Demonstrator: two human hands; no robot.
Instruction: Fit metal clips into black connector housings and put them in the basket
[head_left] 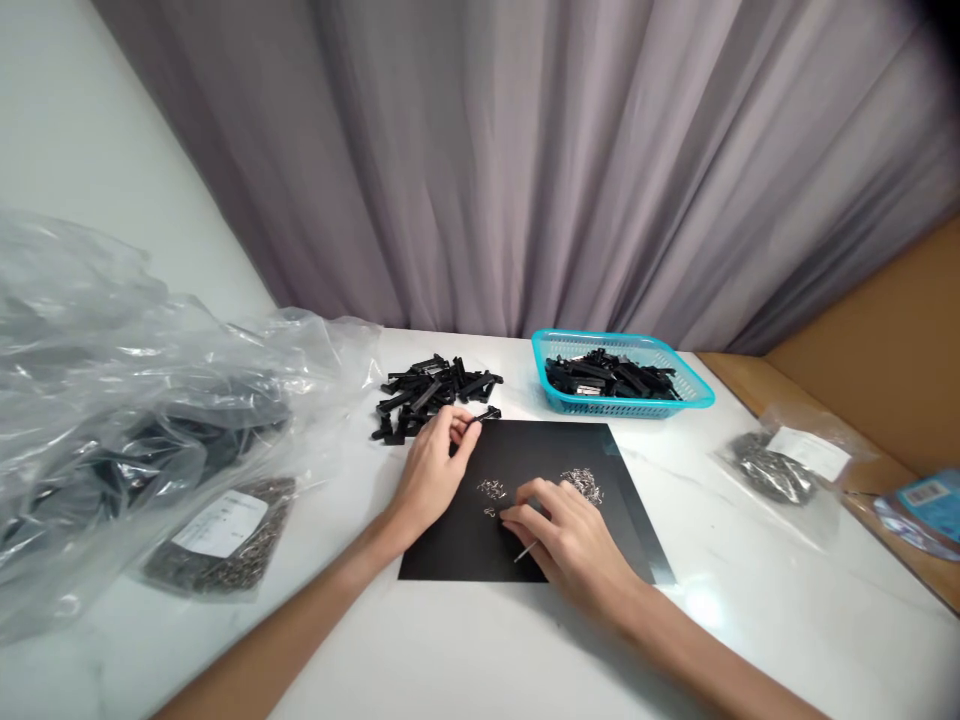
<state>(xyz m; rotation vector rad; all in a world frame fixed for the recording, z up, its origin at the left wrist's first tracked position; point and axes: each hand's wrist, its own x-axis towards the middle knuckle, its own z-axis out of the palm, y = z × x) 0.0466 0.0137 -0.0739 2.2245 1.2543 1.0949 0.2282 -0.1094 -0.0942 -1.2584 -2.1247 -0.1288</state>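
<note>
My left hand (431, 462) is closed around one end of a slim black plastic part (489, 413), at the upper left edge of a black mat (450, 555). Over the mat's lower middle, my right hand (566, 535) is closed, thumb and fingertips together. A thin silver rod (526, 550) sticks out below its fingers; the rest of it is hidden. By the right fingertips lie a few tiny metal pieces (490, 512). A small scatter of metal pieces (492, 489) is just above them, and a denser pile (583, 485) lies behind the right hand.
Black plastic parts (420, 385) are heaped behind my left hand. A blue basket (697, 395) holds more at the back right. Large clear plastic bags (187, 340) and a labelled bag of metal pieces (221, 535) lie left. Another labelled bag (780, 470) lies right, near a cardboard box (877, 340).
</note>
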